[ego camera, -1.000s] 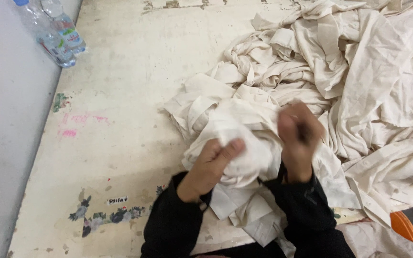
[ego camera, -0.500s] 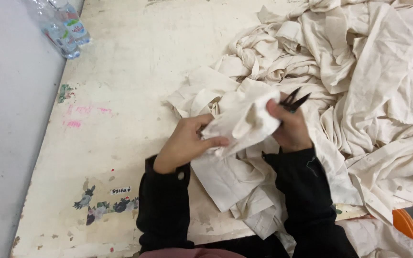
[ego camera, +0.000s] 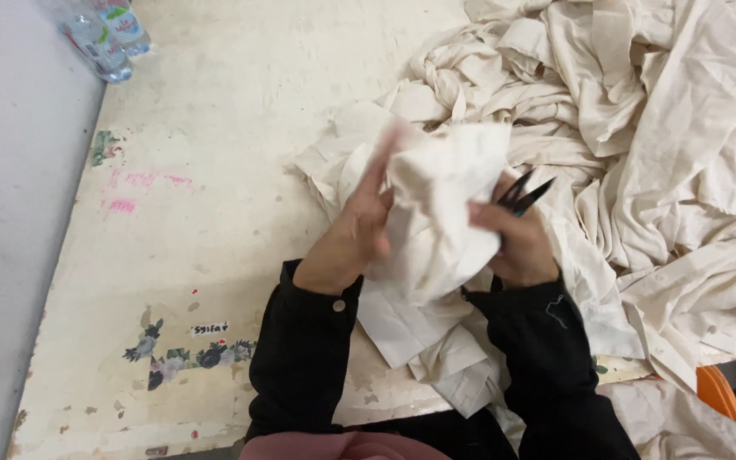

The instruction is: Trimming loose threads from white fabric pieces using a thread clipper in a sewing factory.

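Over the near edge of a worn pale table [ego camera: 215, 128], at about the middle of the view, two hands in black sleeves [ego camera: 304, 358] hold up a bunched piece of cream cloth [ego camera: 440, 204]. At 9 o'clock of that bunch the left hand [ego camera: 355, 234] grips it from the side: the fingers lie close together and reach up along the fabric, their tips blurred, with the thumb side tucked into the folds. At 3 o'clock of the bunch the right hand [ego camera: 513, 243] closes on the cloth's other edge, fingers curled in, and in the same grasp holds small black snips [ego camera: 521, 192] whose two thin points stick out toward 1 o'clock, slightly parted. Whether the snips touch the cloth cannot be told.

The lower part of the held cloth hangs down between the wrists, toward 6 o'clock, onto more cream pieces lying at the table's near edge. From 12 to 4 o'clock a big heap [ego camera: 641, 128] of the same cream fabric covers the table's right side, twisted and crumpled, some of it spilling over the edge. Far off at 10 to 11 o'clock, at the table's far left corner, lie two clear plastic bottles [ego camera: 108, 38]. Pink smears [ego camera: 142, 183] mark the tabletop at 9 o'clock, and a small flower sticker [ego camera: 189, 353] sits at 7 o'clock, just left of the left sleeve. Something orange [ego camera: 721, 392] shows at 4 o'clock, below the table's edge.
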